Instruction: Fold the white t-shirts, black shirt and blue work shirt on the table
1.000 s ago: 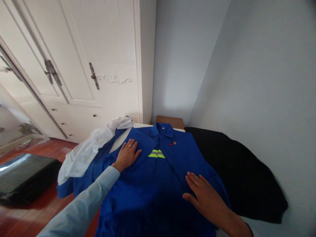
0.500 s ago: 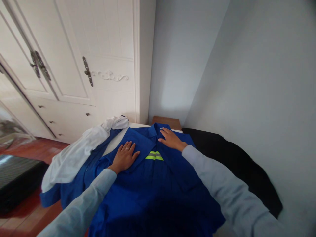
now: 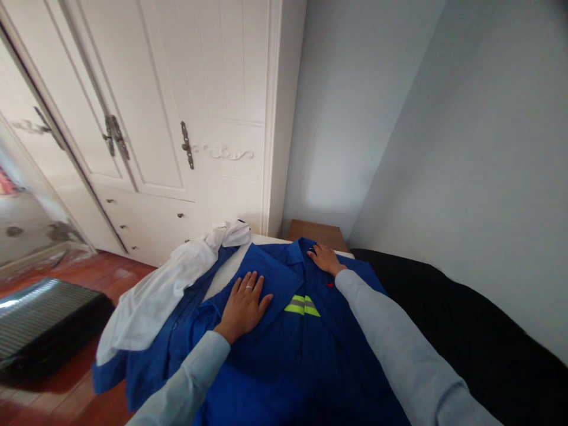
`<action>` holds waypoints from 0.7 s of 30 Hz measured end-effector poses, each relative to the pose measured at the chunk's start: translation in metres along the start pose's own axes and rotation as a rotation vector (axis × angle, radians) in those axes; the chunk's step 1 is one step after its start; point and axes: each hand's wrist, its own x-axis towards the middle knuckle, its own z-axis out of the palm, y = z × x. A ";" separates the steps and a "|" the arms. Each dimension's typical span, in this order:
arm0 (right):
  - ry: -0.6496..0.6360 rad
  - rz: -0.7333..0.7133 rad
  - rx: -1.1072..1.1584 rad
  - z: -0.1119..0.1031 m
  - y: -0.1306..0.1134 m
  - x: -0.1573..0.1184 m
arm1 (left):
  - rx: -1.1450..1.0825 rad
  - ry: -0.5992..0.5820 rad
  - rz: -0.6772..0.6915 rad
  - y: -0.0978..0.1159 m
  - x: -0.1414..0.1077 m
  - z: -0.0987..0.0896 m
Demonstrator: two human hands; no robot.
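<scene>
A blue work garment (image 3: 284, 349) with yellow-green and grey reflective strips (image 3: 302, 305) lies spread out in front of me. My left hand (image 3: 245, 303), a ring on one finger, rests flat on its left part with the fingers apart. On the right, my right hand (image 3: 325, 260) lies on the garment beside the collar (image 3: 296, 252), its fingers loosely spread and holding nothing. A small red mark (image 3: 329, 285) shows just below that hand. Left of the garment lie a white cloth garment (image 3: 177, 284) and another blue garment (image 3: 162, 343) under it.
A white wardrobe (image 3: 226, 71) with dark handles stands behind. A brown wooden piece (image 3: 317, 232) sits in the corner. Black fabric or a black surface (image 3: 452, 319) runs along the right wall. A black ribbed case (image 3: 48, 319) lies on the red-brown floor (image 3: 119, 273).
The view has shifted left, so the scene sits further right and slightly lower. My right hand has moved slightly along the collar's side, and a red mark now shows. My left hand stays flat.
</scene>
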 end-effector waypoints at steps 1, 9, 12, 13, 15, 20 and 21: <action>-0.002 -0.006 -0.002 -0.002 0.000 0.001 | 0.000 0.004 0.000 0.000 0.000 0.000; 0.100 -0.207 0.010 -0.011 -0.039 0.011 | 0.000 -0.042 0.021 -0.002 0.001 -0.003; -0.001 -0.248 0.060 -0.003 -0.044 0.014 | -0.031 -0.064 0.025 -0.004 0.002 -0.002; -0.037 -0.229 0.074 0.000 -0.043 0.015 | -0.041 -0.065 0.020 -0.004 0.002 -0.002; -0.075 -0.202 0.089 0.004 -0.039 0.018 | -0.056 -0.059 0.009 -0.004 0.002 -0.002; -0.053 -0.201 0.126 0.002 -0.034 0.017 | -0.044 -0.087 0.002 -0.003 0.003 -0.006; -0.036 -0.201 0.132 0.000 -0.035 0.014 | -0.040 -0.096 -0.001 -0.002 0.004 -0.007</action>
